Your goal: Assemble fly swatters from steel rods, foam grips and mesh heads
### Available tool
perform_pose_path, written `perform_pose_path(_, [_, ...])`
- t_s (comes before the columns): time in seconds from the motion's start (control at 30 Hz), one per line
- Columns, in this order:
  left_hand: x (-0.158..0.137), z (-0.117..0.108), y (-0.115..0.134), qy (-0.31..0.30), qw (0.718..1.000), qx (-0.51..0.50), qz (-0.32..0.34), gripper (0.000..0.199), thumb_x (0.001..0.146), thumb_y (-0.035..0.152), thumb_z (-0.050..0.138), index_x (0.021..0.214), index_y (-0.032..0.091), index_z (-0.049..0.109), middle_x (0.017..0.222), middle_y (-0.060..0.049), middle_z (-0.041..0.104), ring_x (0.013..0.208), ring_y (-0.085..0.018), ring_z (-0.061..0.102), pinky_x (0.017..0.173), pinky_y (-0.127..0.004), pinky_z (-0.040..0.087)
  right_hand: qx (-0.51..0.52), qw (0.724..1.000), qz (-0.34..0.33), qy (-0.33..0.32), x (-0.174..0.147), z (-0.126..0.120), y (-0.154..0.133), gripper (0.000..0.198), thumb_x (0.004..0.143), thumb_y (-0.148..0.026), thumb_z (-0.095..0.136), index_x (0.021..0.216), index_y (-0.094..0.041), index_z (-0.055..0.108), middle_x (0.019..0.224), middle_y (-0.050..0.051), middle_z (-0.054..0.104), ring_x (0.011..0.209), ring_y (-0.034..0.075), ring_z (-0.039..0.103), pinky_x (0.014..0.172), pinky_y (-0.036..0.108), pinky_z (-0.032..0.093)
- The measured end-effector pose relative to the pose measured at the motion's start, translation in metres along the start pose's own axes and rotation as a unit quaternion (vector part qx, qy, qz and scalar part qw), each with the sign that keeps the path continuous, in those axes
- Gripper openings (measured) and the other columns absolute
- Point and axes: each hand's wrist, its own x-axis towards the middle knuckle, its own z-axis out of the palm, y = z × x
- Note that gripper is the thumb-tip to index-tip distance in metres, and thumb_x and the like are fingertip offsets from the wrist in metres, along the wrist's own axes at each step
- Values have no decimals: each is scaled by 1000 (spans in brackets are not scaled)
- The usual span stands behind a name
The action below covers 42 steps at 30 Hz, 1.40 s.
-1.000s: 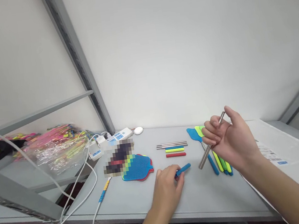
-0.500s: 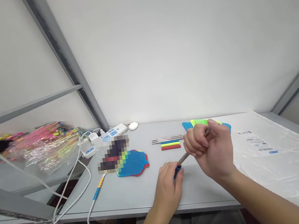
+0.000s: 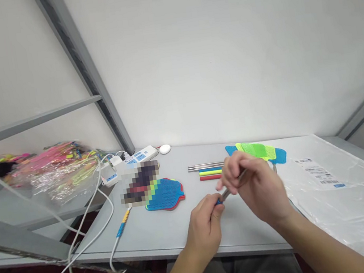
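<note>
My left hand (image 3: pixel 201 225) is closed around a blue handle tube (image 3: pixel 218 202), whose top end alone shows above the thumb. A metal rod (image 3: pixel 226 194) rises at a slant from that end. My right hand (image 3: pixel 260 191) has its curled fingers about the upper part of the rod, slightly blurred. Behind the hands lie several thin metal rods (image 3: pixel 200 167), with a yellow tube (image 3: pixel 209 173) and a red tube (image 3: pixel 210 177) in front of them. To the left, blue fly swatter heads (image 3: pixel 165 194) with red edges beneath are stacked flat.
Blue, yellow and green swatter heads (image 3: pixel 253 149) lie at the back right. Plastic-wrapped sheeting (image 3: pixel 354 207) covers the table's right side. At left are a pixelated object (image 3: pixel 141 183), a power strip (image 3: pixel 147 152), a white cable (image 3: pixel 112 218) and bagged colourful items (image 3: pixel 61 171).
My right hand has slid down the rod, closer to my left hand, and its fingers have loosened somewhat. Less of the blue tube shows. The view has shifted slightly.
</note>
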Motion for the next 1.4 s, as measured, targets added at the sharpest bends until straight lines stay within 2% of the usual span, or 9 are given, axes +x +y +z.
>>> perform_pose_path(0.23, [-6,-24,19,-130,959,-218,-128,33,95,45,53,98,16,70,64,1,55,49,-9,41,50,-23,34,112,988,20,101,-8,21,-18,44,97,-44,46,61,-20,50,46,-9,22,39,7,13,33,16,21])
perform_pose_path(0.3, [-7,-28,18,-120,906,-364,-178,45,94,54,50,104,15,69,67,-3,61,46,-10,46,46,-22,36,134,984,3,117,-10,25,-17,48,98,-48,45,59,-20,49,46,-9,22,39,6,12,32,16,19])
perform_pose_path(0.47, [-2,-33,20,-21,718,-641,-271,55,96,60,37,113,14,63,108,-17,66,93,-25,63,75,-39,53,158,976,-83,126,-21,31,-7,54,99,-53,38,58,-20,52,46,-8,22,38,7,13,34,16,21])
perform_pose_path(0.6, [-7,-32,28,35,678,-672,-296,50,95,60,39,97,17,63,97,-11,66,80,-21,62,70,-37,53,153,981,-72,95,-30,36,6,55,93,-62,43,58,-21,54,46,-8,22,39,7,16,36,17,22])
perform_pose_path(0.93, [-13,-28,45,46,711,-636,-298,62,88,74,37,71,18,57,72,-2,52,60,-15,51,51,-30,50,204,973,0,112,-33,44,18,54,89,-63,48,55,-21,50,44,-9,18,38,7,13,35,19,23])
perform_pose_path(1.1, [-22,-52,35,-97,828,-461,-305,37,91,55,56,92,19,62,64,2,52,47,-8,36,51,-22,39,203,969,58,129,-15,46,36,51,93,-58,47,59,-20,49,45,-10,23,37,6,13,32,16,22])
perform_pose_path(1.2, [-40,-66,26,-165,870,-333,-324,35,92,51,56,90,17,62,54,5,46,43,-6,30,47,-21,24,159,976,87,119,-1,55,65,48,94,-61,41,70,-21,54,47,-9,32,35,7,27,37,19,38])
perform_pose_path(1.3, [-57,-76,13,-71,880,-328,-334,36,93,52,54,83,17,59,51,8,38,44,-6,30,49,-21,28,-31,996,49,74,7,62,99,56,97,-63,24,108,-22,60,82,4,64,76,17,65,72,33,55])
perform_pose_path(1.4, [-66,-84,3,133,854,-378,-331,37,90,54,58,79,18,55,50,11,32,39,-4,23,50,-21,34,-353,935,-37,-14,6,63,130,61,97,-60,28,142,-21,43,137,16,54,130,29,49,105,49,41])
